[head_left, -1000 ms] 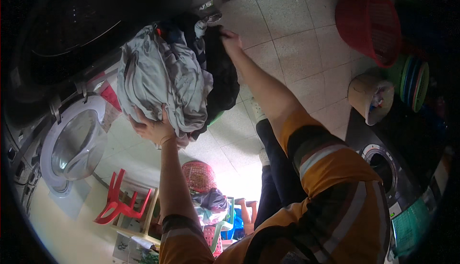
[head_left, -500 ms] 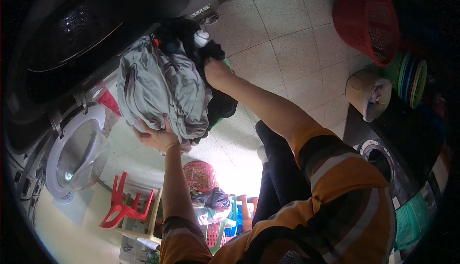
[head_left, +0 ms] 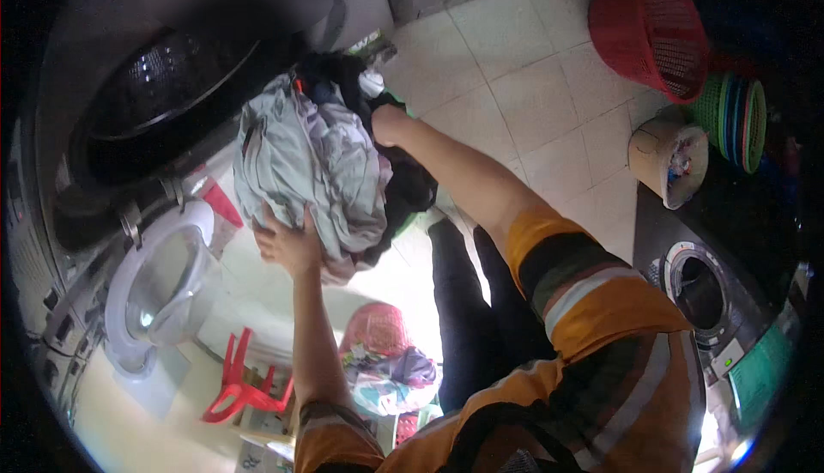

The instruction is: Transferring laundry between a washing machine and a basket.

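Observation:
A big heap of laundry lies before me, mostly light grey cloth [head_left: 313, 164], with black clothes [head_left: 412, 185] along its right side and far end. A green edge, apparently of a basket [head_left: 407, 222], peeks out under the heap. My left hand [head_left: 290, 241] rests against the near side of the grey cloth, fingers spread. At the heap's right side my right hand [head_left: 390, 125] is closed on the black clothes; its fingertips are buried, so I cannot tell whether it also grips the basket's rim. The dark opening of a front-loading machine [head_left: 172, 87] is just left of the heap.
A round glass machine door [head_left: 159, 288] hangs open at left, above a red plastic chair [head_left: 245, 387]. Near my legs stands a pink basket [head_left: 376, 329] by piled clothes [head_left: 395, 383]. A red basket [head_left: 648, 35], a bin [head_left: 669, 164] and another washer [head_left: 697, 291] line the right.
My view has shifted, so the heap, machine and door appear farther right. My legs have moved closer together. Both hands keep their places on the laundry.

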### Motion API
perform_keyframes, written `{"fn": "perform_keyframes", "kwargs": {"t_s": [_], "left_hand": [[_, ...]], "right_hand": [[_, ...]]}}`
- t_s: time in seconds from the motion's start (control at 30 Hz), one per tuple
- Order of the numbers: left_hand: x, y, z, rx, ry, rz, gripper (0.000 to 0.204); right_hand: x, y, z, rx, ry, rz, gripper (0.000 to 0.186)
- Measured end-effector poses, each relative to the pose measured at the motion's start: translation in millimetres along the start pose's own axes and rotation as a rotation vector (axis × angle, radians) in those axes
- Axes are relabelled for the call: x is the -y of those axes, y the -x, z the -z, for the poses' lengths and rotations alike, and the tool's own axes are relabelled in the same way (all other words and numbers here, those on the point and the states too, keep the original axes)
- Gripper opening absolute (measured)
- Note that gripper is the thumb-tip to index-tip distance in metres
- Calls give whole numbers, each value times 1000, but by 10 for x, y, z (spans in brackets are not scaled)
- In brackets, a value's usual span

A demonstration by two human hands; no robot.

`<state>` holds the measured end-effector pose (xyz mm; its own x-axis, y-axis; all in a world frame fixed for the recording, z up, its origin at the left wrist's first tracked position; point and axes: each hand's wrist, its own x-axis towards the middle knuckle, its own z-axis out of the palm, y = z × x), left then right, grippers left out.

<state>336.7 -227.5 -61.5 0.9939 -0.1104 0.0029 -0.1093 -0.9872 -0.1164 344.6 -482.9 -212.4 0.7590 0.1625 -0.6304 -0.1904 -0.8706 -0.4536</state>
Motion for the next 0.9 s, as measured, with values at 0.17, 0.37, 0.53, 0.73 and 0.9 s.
{"fn": "perform_keyframes", "kwargs": {"t_s": [0.17,0.37,0.53,0.73,0.9], "left_hand": [[-100,-337,589,294,-211,-84,91],[-140,-597,28,-144,6,-483,78],[-188,-585,-263,-75,76,-461,77],[-39,-607,-524,-117,128,-556,74],[-17,-611,-642,-149,89,-615,76]], "right_hand": [[110,548,372,-199,-97,-179,19],[-748,472,497,-615,-513,-311,21],[-1867,-687,-664,-485,-335,-254,36],[-1688,-1709,-846,-171,-315,-254,60],[-1710,-2203,-1360,-542,-13,-386,48]]}}
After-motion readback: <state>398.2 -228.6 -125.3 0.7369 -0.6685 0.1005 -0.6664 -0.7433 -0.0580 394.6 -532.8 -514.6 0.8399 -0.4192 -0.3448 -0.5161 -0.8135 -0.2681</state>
